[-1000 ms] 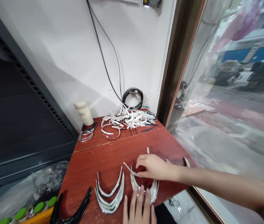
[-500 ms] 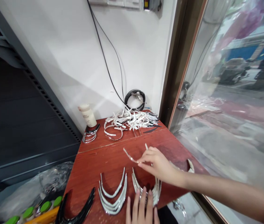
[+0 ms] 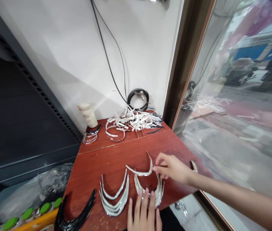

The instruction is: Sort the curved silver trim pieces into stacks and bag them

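On the red-brown wooden desk (image 3: 108, 158), your left hand (image 3: 144, 213) lies flat, fingers slightly spread, over the near curve of a nested bundle of silvery-white U-shaped strips (image 3: 160, 193). Your right hand (image 3: 173, 167) has slid to the right over the last half second, thumb and fingertips close together; whether they pinch anything you can't tell. Just left of them, the single glossy white curved strip (image 3: 140, 173) has come nearer the bundle, so it seems better lined up with it.
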A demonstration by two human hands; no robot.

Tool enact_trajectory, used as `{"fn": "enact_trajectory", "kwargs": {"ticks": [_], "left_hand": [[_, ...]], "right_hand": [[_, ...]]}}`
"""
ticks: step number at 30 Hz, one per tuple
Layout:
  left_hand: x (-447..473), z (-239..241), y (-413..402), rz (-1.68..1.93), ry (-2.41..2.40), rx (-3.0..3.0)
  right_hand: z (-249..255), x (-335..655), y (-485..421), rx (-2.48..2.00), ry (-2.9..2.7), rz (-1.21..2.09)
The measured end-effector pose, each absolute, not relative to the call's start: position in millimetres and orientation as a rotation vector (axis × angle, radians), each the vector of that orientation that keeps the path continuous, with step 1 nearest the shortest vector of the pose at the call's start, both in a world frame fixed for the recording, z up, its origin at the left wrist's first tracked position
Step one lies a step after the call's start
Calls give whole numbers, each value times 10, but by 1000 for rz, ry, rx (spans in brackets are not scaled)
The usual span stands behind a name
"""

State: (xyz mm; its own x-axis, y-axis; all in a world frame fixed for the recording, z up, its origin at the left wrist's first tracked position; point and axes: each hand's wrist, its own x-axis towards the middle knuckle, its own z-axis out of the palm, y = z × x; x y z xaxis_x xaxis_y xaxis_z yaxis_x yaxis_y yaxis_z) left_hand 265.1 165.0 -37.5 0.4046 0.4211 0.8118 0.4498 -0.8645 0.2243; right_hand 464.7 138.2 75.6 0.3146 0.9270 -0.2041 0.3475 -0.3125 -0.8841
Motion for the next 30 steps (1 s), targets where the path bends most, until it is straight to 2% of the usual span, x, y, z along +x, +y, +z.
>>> {"fn": "enact_trajectory", "kwargs": {"ticks": [4, 7, 14, 22, 26, 30], "left_hand": [[2641, -380, 1652, -1468, -818, -2623], [2640, -386, 1654, -1468, -817, -2612], [2646, -385, 1654, -1463, -831, -2612], [2753, -449, 1619, -1654, -879, -2495], [2865, -504, 1632, -1740, -951, -2351], [2912, -527, 1681, -1683, -952, -2278]], "right_hand": [[831, 4674, 1476, -1808, -1697, 563], [742, 4627, 1606, -1757, -1909, 434], [700, 4384, 1596, -2004, -1946, 427], [815, 4242, 1480, -1974, -2305, 459], [967, 4403, 1715, -1976, -2372, 583], [1065, 4652, 2272, -2017, -2143, 643]]}}
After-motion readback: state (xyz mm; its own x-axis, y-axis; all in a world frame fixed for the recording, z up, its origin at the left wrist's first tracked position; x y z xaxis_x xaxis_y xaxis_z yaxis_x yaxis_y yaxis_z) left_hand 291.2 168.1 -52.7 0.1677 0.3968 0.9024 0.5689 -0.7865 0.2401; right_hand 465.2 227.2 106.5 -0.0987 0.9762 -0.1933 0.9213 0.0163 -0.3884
